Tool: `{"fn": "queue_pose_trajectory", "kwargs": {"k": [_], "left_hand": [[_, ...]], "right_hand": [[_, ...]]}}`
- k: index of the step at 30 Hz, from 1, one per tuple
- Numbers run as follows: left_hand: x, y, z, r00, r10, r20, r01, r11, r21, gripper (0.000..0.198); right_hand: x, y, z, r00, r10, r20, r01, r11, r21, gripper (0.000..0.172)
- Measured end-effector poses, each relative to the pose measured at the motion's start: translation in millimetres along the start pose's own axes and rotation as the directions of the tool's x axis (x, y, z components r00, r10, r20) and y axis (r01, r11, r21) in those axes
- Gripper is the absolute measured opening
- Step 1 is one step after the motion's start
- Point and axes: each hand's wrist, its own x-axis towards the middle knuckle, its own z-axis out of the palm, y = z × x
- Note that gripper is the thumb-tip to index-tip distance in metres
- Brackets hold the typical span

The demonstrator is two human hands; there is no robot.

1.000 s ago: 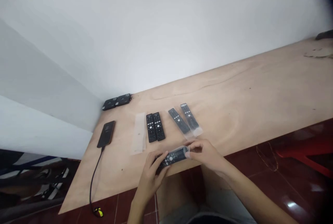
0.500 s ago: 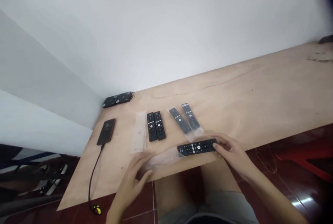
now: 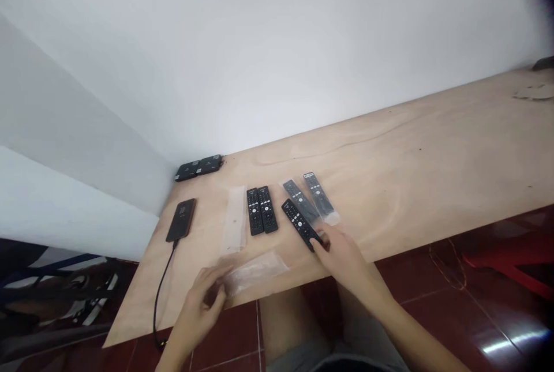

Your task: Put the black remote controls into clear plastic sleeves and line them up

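While the near end of a black remote control (image 3: pixel 298 222) is grasped between the thumb and fingers of the right hand (image 3: pixel 340 250), a clear plastic sleeve (image 3: pixel 262 271) is met by the fingers of the left hand (image 3: pixel 203 294) in the head view. The left fingers are curved, with the thumb set apart below them; whether the sleeve's end is pinched there cannot be told, as that spot is blurred. The held remote is slanted over the wooden table (image 3: pixel 415 187) near its front edge, buttons facing up—whether its far end is rested on the wood cannot be made out.

Just beyond the right hand, two sleeved remotes (image 3: pixel 319 194) are laid at a slant, the left one partly overlapped in view by the held remote. To the left, two uncovered remotes (image 3: pixel 261 210) are placed side by side, and next to them another clear sleeve (image 3: pixel 236 219) is spread flat. Farther left, a dark phone (image 3: pixel 181 220) is seen with a black cable (image 3: pixel 163 285) plugged into its near end—the cable is hung over the table's edge. Two black boxes (image 3: pixel 199 168) are set side by side at the back, near the wall (image 3: pixel 303 60).
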Motion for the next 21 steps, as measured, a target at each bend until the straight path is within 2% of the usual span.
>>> {"fn": "queue_pose_trajectory", "kwargs": {"k": [5,8,10,12,14,15,18,21], "left_hand": [[13.4,20.2,17.1,0.998,0.049,0.035,-0.047,0.997,-0.057,0.036],[21.7,35.9,29.8,0.997,0.061,0.051,-0.056,0.994,-0.091,0.039],[26.4,45.1,37.5,0.996,0.068,0.051,-0.062,0.992,-0.109,0.04],[30.3,51.9,43.5,0.996,0.074,0.052,-0.067,0.99,-0.124,0.041],[33.3,54.9,46.6,0.996,0.073,0.061,-0.064,0.989,-0.135,0.041],[34.2,54.8,46.9,0.995,0.069,0.067,-0.059,0.988,-0.14,0.041],[33.7,48.5,43.4,0.998,0.041,0.054,-0.032,0.987,-0.158,0.037],[28.9,36.8,37.9,0.998,-0.059,0.026,0.063,0.979,-0.195,0.031]], "right_hand": [[37.2,-27.6,27.0,0.997,-0.079,0.001,0.079,0.995,-0.065,0.011],[38.9,-42.2,30.5,0.982,-0.189,0.012,0.189,0.981,-0.049,0.017],[29.7,-48.9,28.1,0.947,-0.317,0.054,0.318,0.948,-0.021,0.017],[17.5,-50.2,25.3,0.882,-0.454,0.125,0.458,0.889,-0.011,0.015],[7.0,-44.5,23.8,0.831,-0.525,0.184,0.54,0.841,-0.039,0.016],[3.3,-39.3,23.3,0.826,-0.528,0.198,0.548,0.835,-0.058,0.018],[-3.1,-19.3,20.0,0.853,-0.486,0.188,0.502,0.864,-0.045,0.027],[-7.3,0.1,11.1,0.89,-0.426,0.163,0.43,0.903,0.009,0.029]]}}
